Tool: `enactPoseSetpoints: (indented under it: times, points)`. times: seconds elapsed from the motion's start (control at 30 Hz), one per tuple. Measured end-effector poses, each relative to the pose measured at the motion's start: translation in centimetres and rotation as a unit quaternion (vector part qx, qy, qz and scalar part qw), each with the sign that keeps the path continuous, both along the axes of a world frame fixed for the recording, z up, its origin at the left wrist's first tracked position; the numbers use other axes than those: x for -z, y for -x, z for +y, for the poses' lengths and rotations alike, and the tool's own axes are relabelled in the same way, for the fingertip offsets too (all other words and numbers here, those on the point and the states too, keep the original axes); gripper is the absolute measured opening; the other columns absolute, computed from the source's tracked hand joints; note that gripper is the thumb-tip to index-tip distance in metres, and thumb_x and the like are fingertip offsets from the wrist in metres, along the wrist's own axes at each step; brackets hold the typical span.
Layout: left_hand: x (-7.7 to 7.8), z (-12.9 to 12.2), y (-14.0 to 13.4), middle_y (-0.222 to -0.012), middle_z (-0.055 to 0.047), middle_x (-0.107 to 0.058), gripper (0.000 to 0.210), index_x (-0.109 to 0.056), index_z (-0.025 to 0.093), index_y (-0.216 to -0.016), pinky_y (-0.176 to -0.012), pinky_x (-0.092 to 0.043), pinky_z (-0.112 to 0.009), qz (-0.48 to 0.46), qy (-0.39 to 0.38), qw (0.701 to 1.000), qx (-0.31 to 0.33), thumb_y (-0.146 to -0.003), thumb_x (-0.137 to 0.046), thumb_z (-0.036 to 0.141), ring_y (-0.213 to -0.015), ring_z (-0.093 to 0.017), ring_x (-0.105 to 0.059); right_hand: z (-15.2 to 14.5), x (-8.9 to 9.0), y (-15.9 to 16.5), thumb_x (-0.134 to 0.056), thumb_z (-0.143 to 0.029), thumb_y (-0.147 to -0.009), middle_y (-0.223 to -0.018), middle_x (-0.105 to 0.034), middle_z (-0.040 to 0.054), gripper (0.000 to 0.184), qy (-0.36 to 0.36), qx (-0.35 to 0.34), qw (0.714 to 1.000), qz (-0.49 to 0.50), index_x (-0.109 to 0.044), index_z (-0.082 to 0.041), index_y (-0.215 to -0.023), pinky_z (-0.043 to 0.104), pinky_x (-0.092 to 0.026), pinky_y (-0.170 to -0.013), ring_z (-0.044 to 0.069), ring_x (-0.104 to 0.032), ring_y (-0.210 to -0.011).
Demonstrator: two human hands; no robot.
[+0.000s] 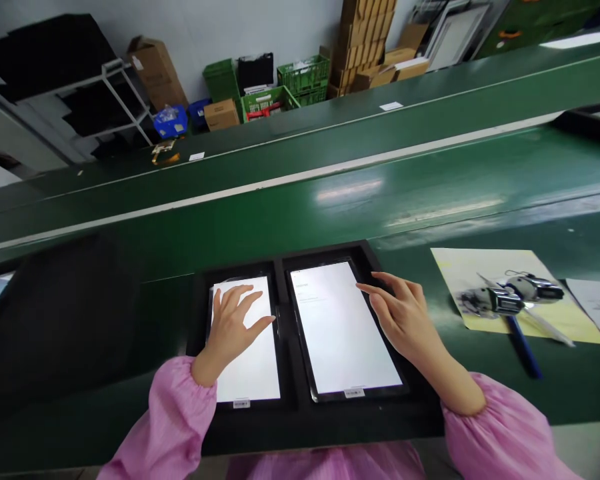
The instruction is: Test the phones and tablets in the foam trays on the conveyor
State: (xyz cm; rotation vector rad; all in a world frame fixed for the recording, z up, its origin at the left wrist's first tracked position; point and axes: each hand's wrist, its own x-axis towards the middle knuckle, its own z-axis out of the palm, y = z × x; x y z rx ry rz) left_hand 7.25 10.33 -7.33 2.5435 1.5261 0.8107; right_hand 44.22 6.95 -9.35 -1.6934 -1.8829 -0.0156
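Observation:
Two tablets with lit white screens lie side by side in a black foam tray (287,357). Over the left tablet (253,373) is my left hand (233,325), fingers spread and holding nothing; whether a fingertip touches the glass I cannot tell. My right hand (405,313) is at the upper right edge of the right tablet (347,333), its index finger stretched out over the screen and the other fingers loosely bent. Small grey text shows near the top of that screen. Each tablet has a small white label at its lower edge.
To the right, cables with black-and-white plugs (510,297) and a blue pen (524,348) lie on yellowish paper (490,260). A dark foam sheet (55,320) covers the left side. Beyond the green bench (280,207) stand green crates (305,77) and cardboard boxes (155,70).

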Motion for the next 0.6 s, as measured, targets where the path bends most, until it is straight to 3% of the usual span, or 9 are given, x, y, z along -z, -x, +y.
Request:
enactPoseSetpoints:
  times: [0.23, 0.4, 0.5, 0.57, 0.6]
  points:
    - [-0.2, 0.0, -0.2, -0.134, -0.011, -0.071, 0.033, -0.076, 0.028, -0.121, -0.129, -0.022, -0.069, 0.006, 0.012, 1.000, -0.003, -0.094, -0.078, 0.048, -0.129, -0.034, -0.064, 0.2, -0.3, 0.4, -0.033, -0.052, -0.111, -0.146, -0.061, 0.0123, 0.053, 0.015, -0.003, 0.999, -0.032, -0.078, -0.032, -0.129, 0.062, -0.049, -0.096, 0.039, -0.055, -0.120]
    - [-0.4, -0.3, -0.7, -0.140, -0.012, -0.069, 0.034, -0.079, 0.029, -0.119, -0.129, -0.016, -0.074, -0.005, 0.022, 1.000, 0.000, -0.092, -0.080, 0.050, -0.135, -0.037, -0.060, -0.9, -2.4, 0.6, -0.035, -0.047, -0.110, -0.149, -0.057, 0.0186, 0.050, -0.051, -0.002, 0.999, -0.017, -0.079, -0.024, -0.121, 0.067, -0.043, -0.105, 0.042, -0.058, -0.125]
    - [-1.3, -0.8, -1.1, -0.146, -0.013, -0.066, 0.042, -0.077, 0.030, -0.125, -0.128, -0.014, -0.077, -0.016, 0.021, 1.000, -0.010, -0.091, -0.080, 0.055, -0.139, -0.039, -0.058, -4.7, -2.8, 3.9, -0.046, -0.046, -0.106, -0.146, -0.063, 0.0139, 0.039, -0.084, -0.122, 0.989, -0.025, -0.072, -0.033, -0.132, 0.063, -0.047, -0.099, 0.039, -0.064, -0.113]
    - [-2.3, -1.2, -0.8, -0.149, -0.015, -0.064, 0.054, -0.070, 0.028, -0.137, -0.129, -0.020, -0.073, -0.032, 0.010, 0.999, -0.031, -0.093, -0.076, 0.059, -0.139, -0.037, -0.058, -8.1, -1.7, 7.3, -0.054, -0.047, -0.102, -0.143, -0.068, 0.0063, 0.049, -0.099, -0.241, 0.964, -0.055, -0.058, -0.046, -0.151, 0.057, -0.053, -0.092, 0.035, -0.069, -0.104]
    - [-2.9, -1.5, -0.5, -0.149, -0.015, -0.064, 0.055, -0.067, 0.027, -0.140, -0.130, -0.024, -0.069, -0.043, 0.001, 0.998, -0.045, -0.095, -0.073, 0.059, -0.139, -0.035, -0.059, -9.7, -0.7, 9.0, -0.055, -0.048, -0.100, -0.141, -0.070, 0.0024, 0.056, -0.096, -0.239, 0.964, -0.064, -0.049, -0.052, -0.156, 0.058, -0.054, -0.092, 0.035, -0.071, -0.103]
